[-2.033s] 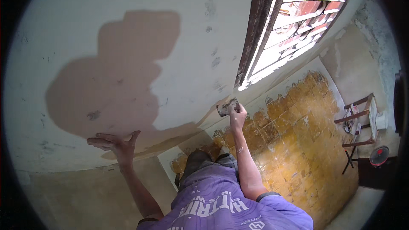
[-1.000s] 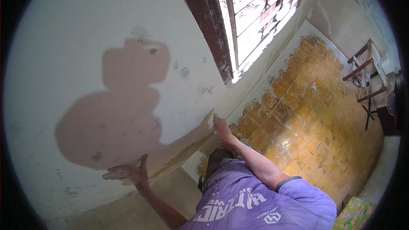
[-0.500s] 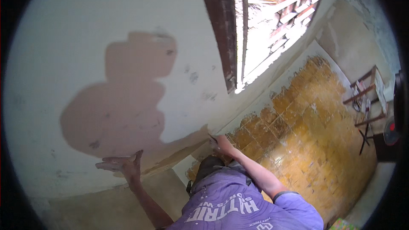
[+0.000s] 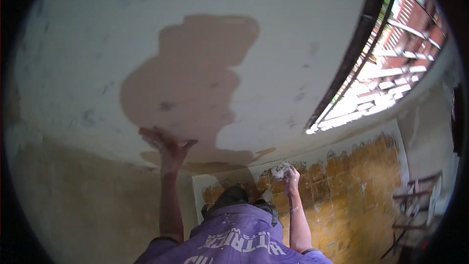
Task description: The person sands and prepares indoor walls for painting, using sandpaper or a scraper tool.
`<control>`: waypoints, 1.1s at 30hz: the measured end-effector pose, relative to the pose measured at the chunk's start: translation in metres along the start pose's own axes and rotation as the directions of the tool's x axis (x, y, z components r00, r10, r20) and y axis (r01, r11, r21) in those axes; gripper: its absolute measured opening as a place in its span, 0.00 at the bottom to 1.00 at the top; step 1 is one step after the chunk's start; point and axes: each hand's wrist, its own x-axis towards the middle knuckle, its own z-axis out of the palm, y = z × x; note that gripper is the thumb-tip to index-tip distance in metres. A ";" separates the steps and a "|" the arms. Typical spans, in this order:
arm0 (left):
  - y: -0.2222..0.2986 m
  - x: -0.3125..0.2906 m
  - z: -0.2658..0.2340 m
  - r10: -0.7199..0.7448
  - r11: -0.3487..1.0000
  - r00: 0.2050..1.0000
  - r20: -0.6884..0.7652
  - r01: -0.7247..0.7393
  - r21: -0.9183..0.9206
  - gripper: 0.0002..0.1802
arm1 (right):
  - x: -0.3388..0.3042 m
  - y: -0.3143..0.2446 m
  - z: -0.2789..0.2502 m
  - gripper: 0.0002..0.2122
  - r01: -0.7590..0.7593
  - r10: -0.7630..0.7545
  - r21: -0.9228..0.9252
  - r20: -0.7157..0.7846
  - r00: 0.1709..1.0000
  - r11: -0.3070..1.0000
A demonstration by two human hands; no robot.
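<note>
My left hand [image 4: 168, 146] is raised to the pale wall [image 4: 273, 93], thumb apart and fingers stretched out, with nothing in it. Whether the palm presses on the wall is hard to tell. Lower and to the right, my right hand [image 4: 292, 178] is closed round a flat scraper [image 4: 281, 170], its broad face smeared white with dark specks. The scraper is apart from the wall, over the strip of floor along it; its handle is hidden in my fingers. Grey and dark patches mark the wall, and my shadow falls across it.
A barred window [image 4: 386, 73] with a dark frame lets in bright light at the upper right. Worn yellow-brown floor tiles [image 4: 337, 200] with a pale border run along the wall's foot. A wooden chair-like stand [image 4: 417, 200] holding items is at the far right.
My view has swung to the right, and the window has shifted right in it. My right hand has drawn the scraper back from the wall and turned its face up. The left hand stays by the wall.
</note>
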 end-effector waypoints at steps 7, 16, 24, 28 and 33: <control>0.007 0.000 0.003 0.088 0.992 0.985 -0.149 -0.101 -0.078 0.67 | -0.028 0.015 0.010 0.10 -0.106 0.104 0.019 0.085 0.991 0.994; -0.028 -0.136 0.007 0.338 0.875 0.739 0.583 -0.017 -0.485 0.52 | -0.032 0.067 0.021 0.17 0.296 -0.451 -0.644 -0.086 0.889 0.706; -0.170 -0.232 -0.005 0.072 0.894 0.697 0.713 0.273 -0.357 0.39 | 0.025 0.075 0.050 0.22 0.311 -0.755 -0.948 0.159 0.636 0.062; -0.224 -0.243 0.003 0.090 0.930 0.696 0.713 0.197 -0.310 0.33 | 0.034 0.082 0.144 0.26 0.639 -0.708 -0.755 0.532 0.465 -0.147; -0.272 -0.237 0.006 0.037 0.691 0.849 0.528 0.360 -0.627 0.24 | -0.074 0.183 0.348 0.23 0.629 -0.649 -0.774 0.446 0.616 0.065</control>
